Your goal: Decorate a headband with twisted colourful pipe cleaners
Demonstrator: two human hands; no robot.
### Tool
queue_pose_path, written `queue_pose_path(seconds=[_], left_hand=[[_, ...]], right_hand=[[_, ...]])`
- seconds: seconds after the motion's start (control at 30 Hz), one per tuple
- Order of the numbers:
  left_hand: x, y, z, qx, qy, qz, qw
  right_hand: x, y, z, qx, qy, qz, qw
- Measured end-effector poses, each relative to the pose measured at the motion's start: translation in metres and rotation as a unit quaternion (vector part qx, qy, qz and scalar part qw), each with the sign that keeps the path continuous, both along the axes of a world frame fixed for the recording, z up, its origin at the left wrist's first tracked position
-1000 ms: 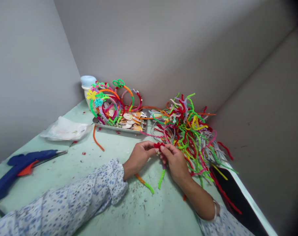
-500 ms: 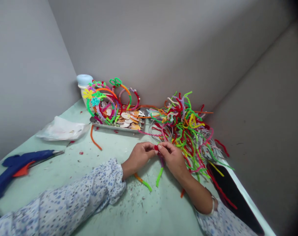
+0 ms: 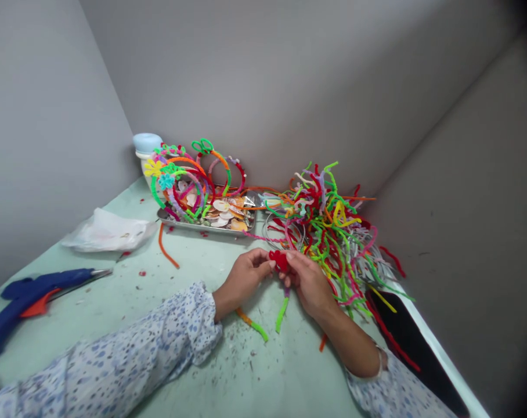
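Observation:
Between the fingertips of both hands is a small red looped pipe-cleaner piece (image 3: pixel 279 260), its shape partly covered by fingers. My left hand (image 3: pixel 245 275) pinches it from the left with thumb and forefinger. From the right, my right hand (image 3: pixel 307 281) grips it, the other fingers curled beneath. A purple and green pipe-cleaner end (image 3: pixel 282 314) hangs just below my right fingers; where its upper part runs is hidden. Beneath my left wrist an orange and green pipe-cleaner end (image 3: pixel 257 326) shows on the table.
A metal tray (image 3: pixel 211 230) holds shell-like pieces, with pipe-cleaner headbands (image 3: pixel 189 174) above it. To the right lies a heap of coloured pipe cleaners (image 3: pixel 333 232) beside a black flat object (image 3: pixel 415 348). A blue glue gun (image 3: pixel 32 296) and a plastic bag (image 3: pixel 109 231) lie left.
The red piece shows more of its loops now, as my fingers have shifted around it. My right hand's lower fingers have curled beneath it. Both hands stay in nearly the same place.

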State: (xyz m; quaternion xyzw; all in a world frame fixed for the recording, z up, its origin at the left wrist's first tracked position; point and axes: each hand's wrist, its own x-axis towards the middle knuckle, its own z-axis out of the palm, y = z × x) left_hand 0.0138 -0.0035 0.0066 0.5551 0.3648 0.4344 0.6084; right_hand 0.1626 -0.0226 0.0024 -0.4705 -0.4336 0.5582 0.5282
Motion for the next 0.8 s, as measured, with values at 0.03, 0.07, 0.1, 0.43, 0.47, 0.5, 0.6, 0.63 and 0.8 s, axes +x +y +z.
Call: queue_pose_path(seconds=[0.03, 0.07, 0.1, 0.43, 0.47, 0.5, 0.6, 0.63, 0.8], left_hand=[[-0.0001, 0.0002, -0.0001, -0.003, 0.003, 0.007, 1.0], [-0.0003, 0.0005, -0.0003, -0.007, 0.004, 0.013, 1.0], [-0.0005, 0.0007, -0.0007, -0.009, 0.004, 0.017, 1.0], [-0.0028, 0.0003, 0.0028, -0.028, -0.013, 0.009, 0.999], [-0.0027, 0.0004, 0.0028, -0.028, -0.018, 0.016, 0.999], [-0.0025, 0.0006, 0.0026, -0.025, -0.022, 0.023, 0.999], [-0.0023, 0.0012, 0.0011, -0.018, -0.02, 0.041, 0.999], [-0.0024, 0.0013, 0.0006, -0.016, -0.017, 0.043, 0.999], [-0.0025, 0.0014, 0.0005, -0.014, -0.019, 0.023, 0.999]], right_hand=[[0.0, -0.0006, 0.0, 0.001, -0.002, -0.001, 1.0], [-0.0001, -0.0013, -0.0001, 0.003, -0.005, -0.001, 1.0], [-0.0002, -0.0019, -0.0004, 0.006, -0.01, -0.001, 1.0], [-0.0015, -0.0056, 0.0016, 0.024, -0.074, 0.016, 0.997], [-0.0023, -0.0061, 0.0033, 0.024, -0.075, 0.017, 0.997], [-0.0033, -0.0066, 0.0049, 0.024, -0.081, 0.017, 0.996], [-0.006, -0.0073, 0.0073, 0.016, -0.122, 0.015, 0.992], [-0.0065, -0.0072, 0.0071, 0.011, -0.132, 0.014, 0.991], [-0.0053, -0.0063, 0.0039, 0.001, -0.148, 0.017, 0.989]])
